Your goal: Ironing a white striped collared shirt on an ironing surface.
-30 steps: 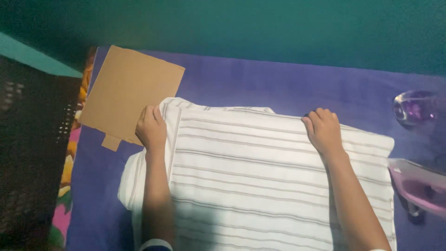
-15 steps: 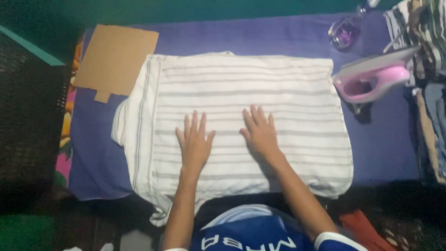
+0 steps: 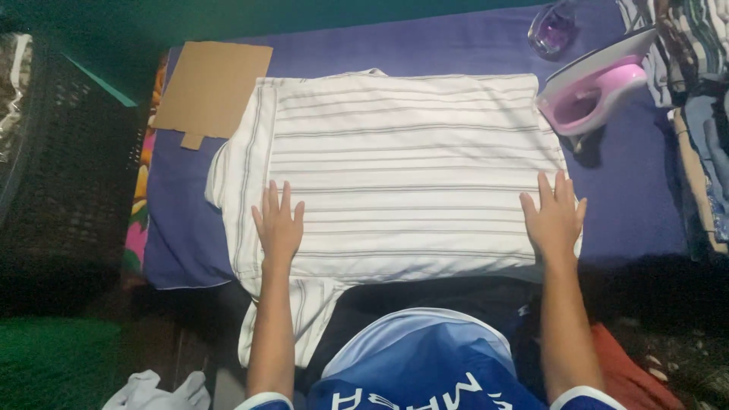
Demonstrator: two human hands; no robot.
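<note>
A white shirt with thin grey stripes [image 3: 395, 159] lies folded flat on a purple cloth-covered surface [image 3: 182, 235]. My left hand [image 3: 278, 224] presses flat on the shirt's near left part, fingers spread. My right hand [image 3: 554, 216] lies flat on the shirt's near right edge, fingers apart. Neither hand grips anything. A sleeve of the shirt [image 3: 304, 311] hangs over the near edge below my left arm.
A brown cardboard sheet [image 3: 214, 87] lies at the far left. A pink and white iron [image 3: 596, 87] stands at the right, a purple glass container [image 3: 553, 29] behind it. Folded clothes [image 3: 695, 91] pile at the far right. A dark basket [image 3: 68, 159] stands left.
My hands came from the shirt's far edge to its middle, then spread apart along the near part; the right hand went to the right edge.
</note>
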